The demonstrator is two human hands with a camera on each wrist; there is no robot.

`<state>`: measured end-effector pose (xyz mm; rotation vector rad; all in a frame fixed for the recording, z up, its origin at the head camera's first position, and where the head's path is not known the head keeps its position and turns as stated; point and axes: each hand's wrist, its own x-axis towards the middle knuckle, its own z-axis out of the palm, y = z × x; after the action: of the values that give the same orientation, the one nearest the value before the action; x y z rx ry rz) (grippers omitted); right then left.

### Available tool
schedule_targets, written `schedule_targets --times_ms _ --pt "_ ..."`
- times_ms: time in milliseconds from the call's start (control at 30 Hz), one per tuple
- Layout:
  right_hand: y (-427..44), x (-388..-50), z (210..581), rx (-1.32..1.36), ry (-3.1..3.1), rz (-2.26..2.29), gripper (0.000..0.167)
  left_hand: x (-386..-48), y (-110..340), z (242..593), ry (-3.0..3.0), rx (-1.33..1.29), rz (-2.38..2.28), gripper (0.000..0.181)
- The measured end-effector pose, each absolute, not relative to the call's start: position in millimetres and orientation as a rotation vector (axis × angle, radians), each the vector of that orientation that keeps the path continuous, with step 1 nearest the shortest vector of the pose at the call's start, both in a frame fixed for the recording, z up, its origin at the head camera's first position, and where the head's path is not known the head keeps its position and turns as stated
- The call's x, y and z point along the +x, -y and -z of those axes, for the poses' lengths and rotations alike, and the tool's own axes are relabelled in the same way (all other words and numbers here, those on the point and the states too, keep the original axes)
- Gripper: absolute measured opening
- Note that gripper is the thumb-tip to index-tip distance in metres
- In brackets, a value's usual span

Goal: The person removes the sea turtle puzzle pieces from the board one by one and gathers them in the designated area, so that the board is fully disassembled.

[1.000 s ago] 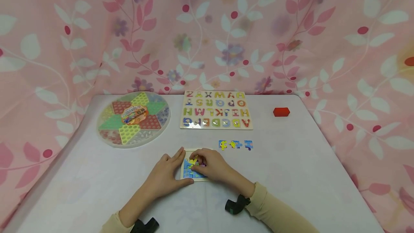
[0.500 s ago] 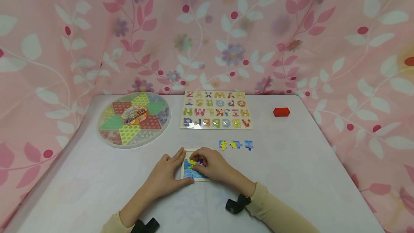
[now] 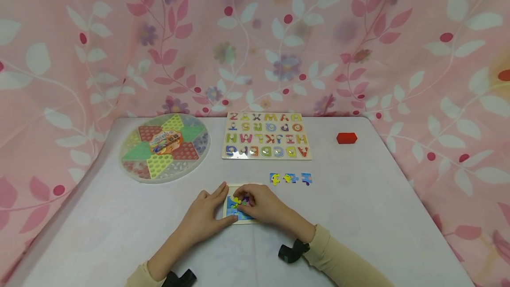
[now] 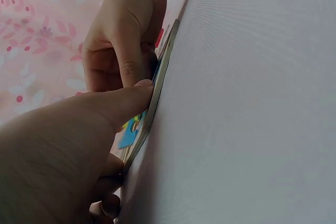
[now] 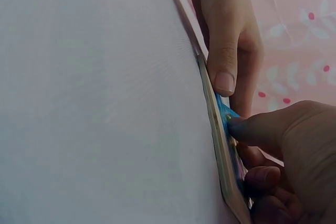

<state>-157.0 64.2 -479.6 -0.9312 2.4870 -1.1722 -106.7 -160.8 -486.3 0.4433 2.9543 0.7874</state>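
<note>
In the head view a small jigsaw puzzle in a pale wooden frame (image 3: 247,222) lies near the table's front, partly filled with blue pieces. My left hand (image 3: 203,216) rests along its left side with fingers extended; the thumb touches the front rim. Over the puzzle's right half my right hand (image 3: 263,203) bends its fingers and pinches a puzzle piece (image 3: 237,200) with yellow on it. The left wrist view has a blue piece (image 4: 127,139) tilted above the frame. In the right wrist view the right thumb (image 5: 252,129) presses at the blue piece. The right hand hides the frame's right side.
Several loose puzzle pieces (image 3: 290,178) lie behind the frame to the right. Farther back are an alphabet board (image 3: 266,136) and, to the left, a round Chinese checkers board (image 3: 165,147). A red block (image 3: 346,138) sits at the right. A floral curtain hangs behind the table.
The left thumb has shifted slightly back onto the frame's front rim. The right fingers and the yellow piece have moved only slightly; the loose pieces stay where they were.
</note>
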Motion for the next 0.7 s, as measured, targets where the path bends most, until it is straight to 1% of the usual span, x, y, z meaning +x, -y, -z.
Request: schedule_targets --times_ms 433,700 --pt "-64.2 -155.3 477.8 -0.865 -2.488 1.175 0.025 -105.3 160.2 485.5 -2.949 0.431 -0.782 0.092" --pt "-66.8 -157.7 475.8 -0.875 -2.515 1.261 0.023 -105.8 160.5 485.4 -2.953 0.427 -0.786 0.092"
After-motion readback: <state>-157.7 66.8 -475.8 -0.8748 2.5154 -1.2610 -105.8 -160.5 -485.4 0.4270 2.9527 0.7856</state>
